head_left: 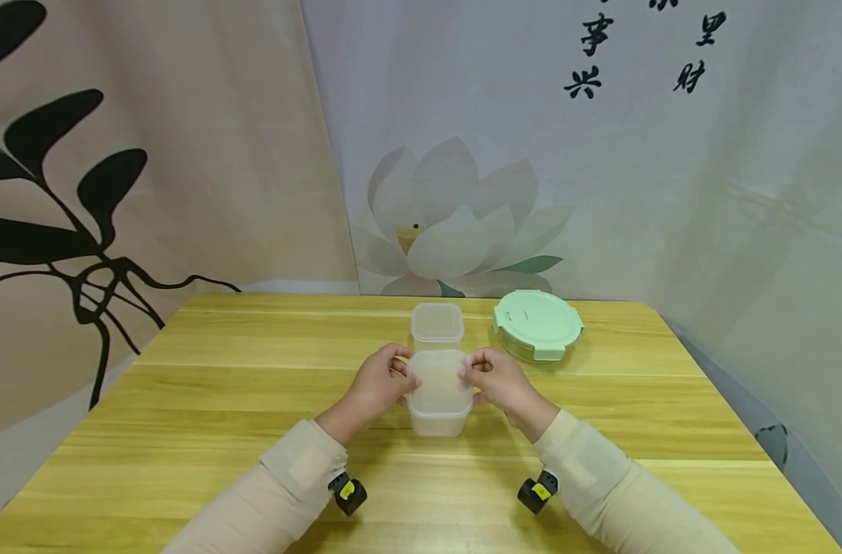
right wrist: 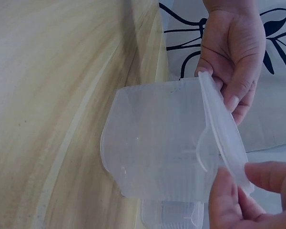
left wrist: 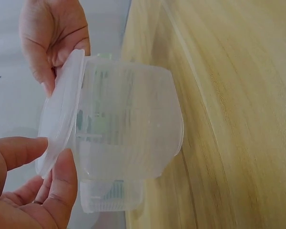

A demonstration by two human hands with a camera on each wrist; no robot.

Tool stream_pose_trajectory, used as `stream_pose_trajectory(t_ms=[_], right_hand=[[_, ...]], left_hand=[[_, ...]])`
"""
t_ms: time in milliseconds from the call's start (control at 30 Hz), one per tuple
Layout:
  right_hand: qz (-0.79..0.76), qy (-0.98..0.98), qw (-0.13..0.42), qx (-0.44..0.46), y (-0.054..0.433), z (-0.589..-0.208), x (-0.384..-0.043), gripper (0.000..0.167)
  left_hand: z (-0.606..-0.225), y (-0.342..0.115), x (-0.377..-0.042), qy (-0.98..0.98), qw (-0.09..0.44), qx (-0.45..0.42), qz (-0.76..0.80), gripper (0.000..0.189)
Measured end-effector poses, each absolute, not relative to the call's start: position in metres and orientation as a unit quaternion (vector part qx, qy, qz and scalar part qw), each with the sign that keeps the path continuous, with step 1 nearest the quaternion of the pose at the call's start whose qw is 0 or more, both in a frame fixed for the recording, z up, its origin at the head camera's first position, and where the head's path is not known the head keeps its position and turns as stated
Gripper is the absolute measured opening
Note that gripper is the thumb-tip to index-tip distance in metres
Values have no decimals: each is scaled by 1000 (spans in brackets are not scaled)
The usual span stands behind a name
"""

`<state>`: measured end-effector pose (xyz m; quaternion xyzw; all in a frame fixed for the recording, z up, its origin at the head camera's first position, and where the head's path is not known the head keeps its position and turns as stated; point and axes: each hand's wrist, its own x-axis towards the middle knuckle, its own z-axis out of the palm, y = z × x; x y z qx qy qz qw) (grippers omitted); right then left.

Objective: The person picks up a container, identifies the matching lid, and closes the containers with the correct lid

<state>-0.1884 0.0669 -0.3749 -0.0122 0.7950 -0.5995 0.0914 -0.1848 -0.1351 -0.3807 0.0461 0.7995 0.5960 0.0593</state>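
Note:
A clear plastic food container [head_left: 438,427] stands on the table, its lid [head_left: 440,381] lying over the mouth. Both wrist views show the lid [left wrist: 62,114] tilted: its near edge meets the rim of the container [right wrist: 152,138], while its far end is raised off it. My left hand [head_left: 382,378] pinches the lid's left edge between thumb and fingers. On the opposite side, my right hand [head_left: 502,385] pinches the right edge the same way.
Just behind stands a smaller clear container with its lid on [head_left: 438,323]. A round box with a mint-green clip lid [head_left: 537,323] sits at the back right. The wooden table [head_left: 255,385] ends at a printed curtain [head_left: 462,215].

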Motion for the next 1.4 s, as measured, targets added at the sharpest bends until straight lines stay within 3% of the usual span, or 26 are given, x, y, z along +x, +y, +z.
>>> stream_pose_trajectory(t_ms=[867,1400], right_hand=[[-552,831,74,-8,68,-377,-191,20],[-565,821,84,-3,69,-384,-197,18]], left_hand=[[-377,-133,-196,808,70,24,584,34],[-383,-132,-201,806,75,23,587,30]])
